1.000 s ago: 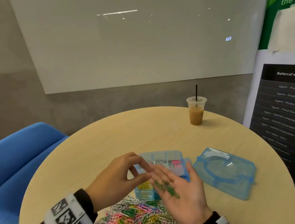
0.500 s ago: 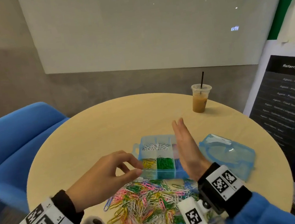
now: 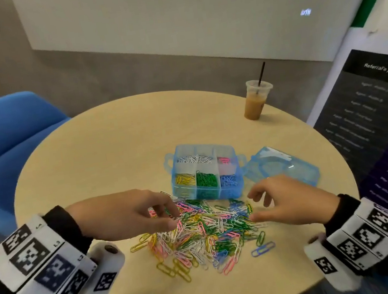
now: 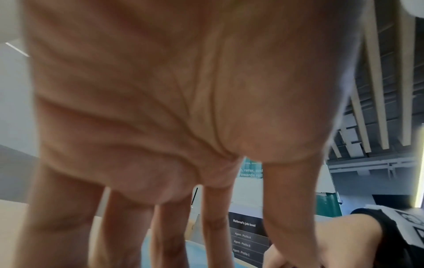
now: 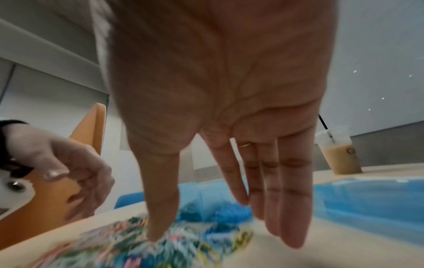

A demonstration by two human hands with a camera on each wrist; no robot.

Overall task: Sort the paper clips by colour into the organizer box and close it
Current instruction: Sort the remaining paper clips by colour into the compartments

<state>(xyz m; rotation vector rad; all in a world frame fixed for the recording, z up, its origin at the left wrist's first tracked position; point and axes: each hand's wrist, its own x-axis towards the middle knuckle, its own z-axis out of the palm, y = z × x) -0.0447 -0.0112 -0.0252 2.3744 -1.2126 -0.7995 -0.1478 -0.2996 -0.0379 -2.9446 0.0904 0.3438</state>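
Observation:
A mixed pile of coloured paper clips (image 3: 199, 230) lies on the round table, just in front of the open blue organizer box (image 3: 208, 194). The box's compartments hold white, pink, yellow, green and blue clips. Its lid (image 3: 283, 169) lies to the right of it. My left hand (image 3: 170, 219) reaches down onto the pile's left side with its fingertips among the clips. My right hand (image 3: 252, 207) hovers over the pile's right edge. In the right wrist view its fingers (image 5: 291, 208) are straight and its thumb touches the blurred clips (image 5: 197, 243). I see no clip held in either hand.
An iced coffee cup (image 3: 256, 100) with a straw stands at the table's far right. A blue chair (image 3: 1, 149) is on the left and a dark poster board (image 3: 378, 121) on the right. A lone blue clip (image 3: 263, 248) lies right of the pile.
The right hand, which carried green clips in its palm and then tipped over the box, has come back down to the pile without them. The left hand has dropped onto the pile.

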